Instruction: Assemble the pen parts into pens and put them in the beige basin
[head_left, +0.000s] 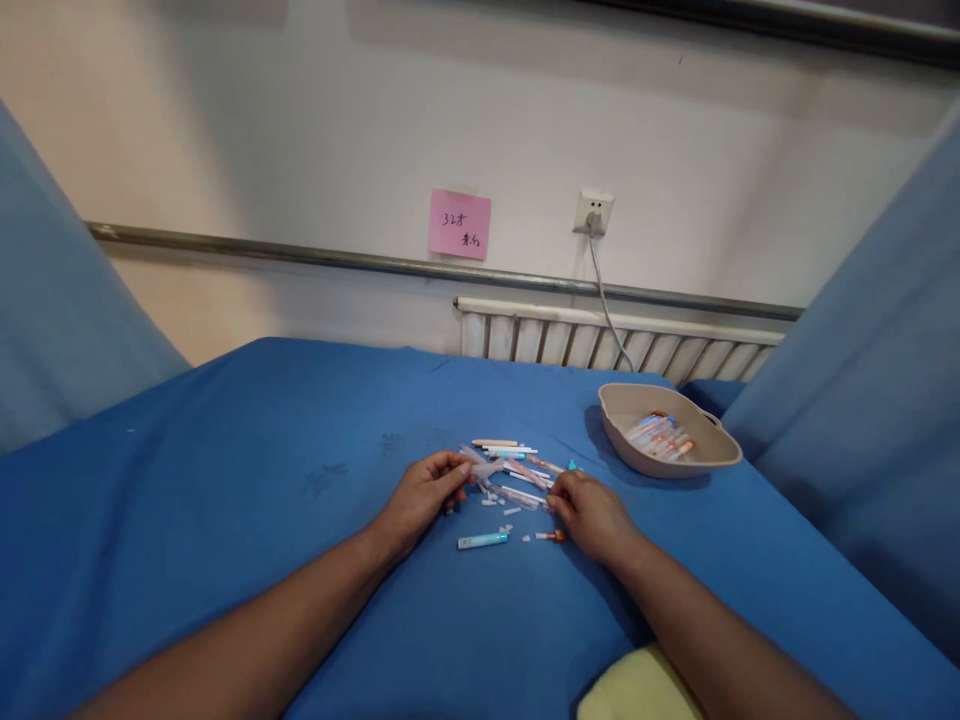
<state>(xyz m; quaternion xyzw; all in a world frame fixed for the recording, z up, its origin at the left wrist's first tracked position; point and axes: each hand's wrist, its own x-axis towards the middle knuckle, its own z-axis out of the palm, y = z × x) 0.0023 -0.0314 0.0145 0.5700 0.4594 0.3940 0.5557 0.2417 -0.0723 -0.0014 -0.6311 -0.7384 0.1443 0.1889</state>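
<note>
My left hand [433, 492] is closed in a pinch on a translucent whitish plastic piece [487, 468], which points right over a loose pile of pen-like parts. My right hand [596, 514] has its thumb and fingers pressed together at the pile's right side; what lies between them is hidden. In the pile are thin white tubes [523, 495], clear pinkish barrels and a peach-coloured stick [495, 443]. Nearer to me lie a light-blue and white labelled tube [482, 541], small white bits [512, 512] and a white piece with an orange-brown end [551, 536].
A beige basin [720, 452] at the right holds several pen-like pieces [660, 436] with orange ends. Everything rests on a blue sheet [225, 520]. A yellow cloth-like item [637, 690] lies near my right forearm. Behind are a radiator [570, 345] and a plugged-in cord [604, 300].
</note>
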